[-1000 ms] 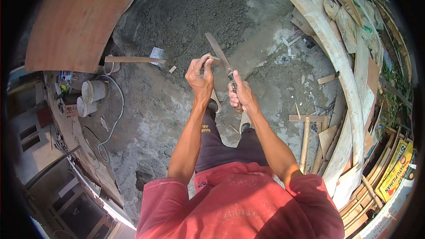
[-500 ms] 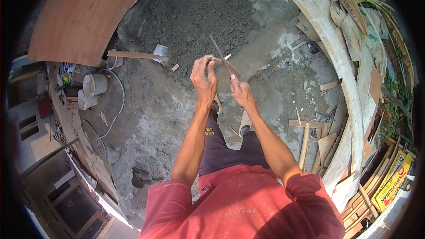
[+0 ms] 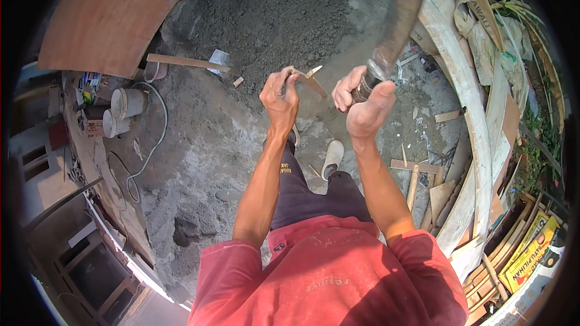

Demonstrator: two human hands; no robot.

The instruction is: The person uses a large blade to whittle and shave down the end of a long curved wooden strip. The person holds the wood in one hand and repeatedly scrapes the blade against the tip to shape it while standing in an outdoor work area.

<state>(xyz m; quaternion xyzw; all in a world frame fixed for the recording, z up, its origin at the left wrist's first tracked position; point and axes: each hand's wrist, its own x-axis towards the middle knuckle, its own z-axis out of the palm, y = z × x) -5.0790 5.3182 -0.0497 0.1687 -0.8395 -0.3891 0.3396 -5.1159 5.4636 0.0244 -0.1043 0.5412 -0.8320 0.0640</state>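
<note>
My left hand [image 3: 280, 98] pinches a short piece of wood [image 3: 310, 82] at one end. The wood is brown, and a pale cut sliver stands out along its upper edge. My right hand [image 3: 367, 104] is wrapped round the dark handle of a machete [image 3: 403, 9]. Its broad, worn blade points up and away to the far right, smeared by motion and cut off by the picture's upper edge. Between blade and wood there is a wide gap. My feet stand apart on the ground below the hands.
A heap of grey sand [image 3: 272, 21] lies ahead. To the left are a plywood sheet [image 3: 115, 18], dirty white buckets [image 3: 128, 102] and a hose [image 3: 162, 139]. Long boards [image 3: 462, 78] and scrap wood line the right side. A wood strip [image 3: 187, 61] lies at front left.
My right hand has lifted the machete up and to the right, away from the wood. My left hand stays almost in place with the wood in it.
</note>
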